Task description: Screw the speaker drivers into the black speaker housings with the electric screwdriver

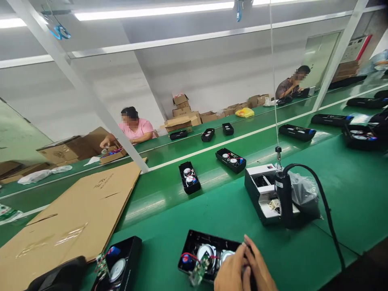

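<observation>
Your left hand [230, 275] and right hand [259, 266] sit together at the right end of the open black speaker case [194, 245], its long axis running sideways on the green worktop [163, 258]. Your fingers [249, 247] curl inward, but you cannot tell if they clamp it. The left hand is nearer.

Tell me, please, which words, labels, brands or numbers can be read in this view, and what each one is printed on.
No text is legible; these marks are all unreadable:
Dark printed mark on the flattened cardboard sheet: too blurred to read.
Printed mark on the cardboard carton: too small and blurred to read.
White sticker on the black hanging tool: too small to read.
</observation>
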